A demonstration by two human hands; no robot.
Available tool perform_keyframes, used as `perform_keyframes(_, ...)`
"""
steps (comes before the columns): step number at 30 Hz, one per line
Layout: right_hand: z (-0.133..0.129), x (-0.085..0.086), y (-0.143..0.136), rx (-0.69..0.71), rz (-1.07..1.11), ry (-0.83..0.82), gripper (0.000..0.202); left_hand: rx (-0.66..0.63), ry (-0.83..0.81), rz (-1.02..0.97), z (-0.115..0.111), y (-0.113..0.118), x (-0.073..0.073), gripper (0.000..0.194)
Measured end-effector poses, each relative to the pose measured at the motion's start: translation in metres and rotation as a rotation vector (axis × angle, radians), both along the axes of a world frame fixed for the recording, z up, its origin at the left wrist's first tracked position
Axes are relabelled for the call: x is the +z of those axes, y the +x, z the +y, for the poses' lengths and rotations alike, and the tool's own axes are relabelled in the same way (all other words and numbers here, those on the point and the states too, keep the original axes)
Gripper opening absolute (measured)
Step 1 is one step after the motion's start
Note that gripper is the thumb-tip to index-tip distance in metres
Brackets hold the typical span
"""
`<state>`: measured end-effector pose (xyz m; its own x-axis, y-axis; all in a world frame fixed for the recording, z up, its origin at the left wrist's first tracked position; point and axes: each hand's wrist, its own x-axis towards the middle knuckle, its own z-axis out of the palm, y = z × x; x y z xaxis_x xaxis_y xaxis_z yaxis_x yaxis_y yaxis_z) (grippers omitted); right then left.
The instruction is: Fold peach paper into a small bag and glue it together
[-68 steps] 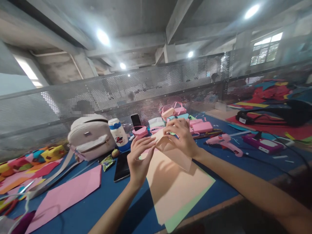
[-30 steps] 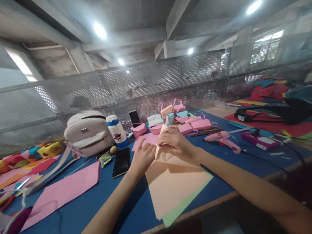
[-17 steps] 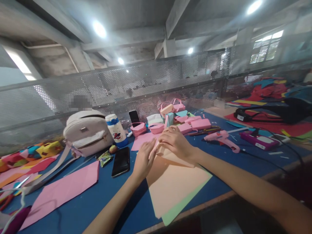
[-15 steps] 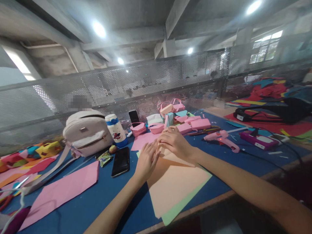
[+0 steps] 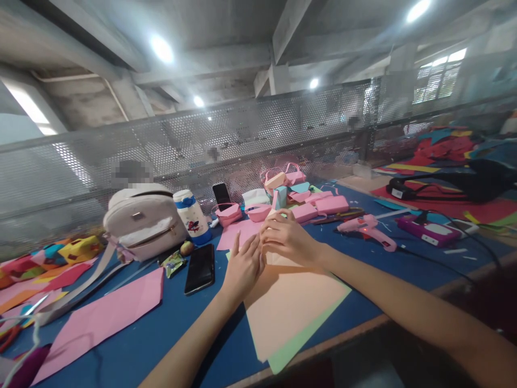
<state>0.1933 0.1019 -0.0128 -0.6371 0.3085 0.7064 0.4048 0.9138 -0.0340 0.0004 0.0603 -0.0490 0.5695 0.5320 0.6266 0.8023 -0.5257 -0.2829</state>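
Over a blue desk (image 5: pixel 157 339) before a perforated screen (image 5: pixel 242 132), holds folded peach paper (image 5: pixel 283 260) in the curled grip of the right hand (image 5: pixel 287 237), above larger peach and green sheets (image 5: pixel 291 307); holds the left hand (image 5: pixel 242 269) alongside, grip impossible to tell.

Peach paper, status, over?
Both hands, left and right, on folded peach paper, fingers close together. Peach sheet beneath, green sheet under that. Glue gun right, phone left, both clear of hands.
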Motion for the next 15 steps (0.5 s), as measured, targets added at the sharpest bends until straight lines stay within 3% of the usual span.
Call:
perform_keyframes(6,-0.0003,-0.0018,-0.0021,0.026,0.017,0.047,0.012,0.002,0.008,-0.009,0.0003,0.0006,0.0000,0.036)
perform_keyframes(15,0.0054,0.0015,0.0015,-0.015,-0.027,0.032,0.007,-0.004,0.043,0.048,0.0023,0.0006,0.0007,0.035)
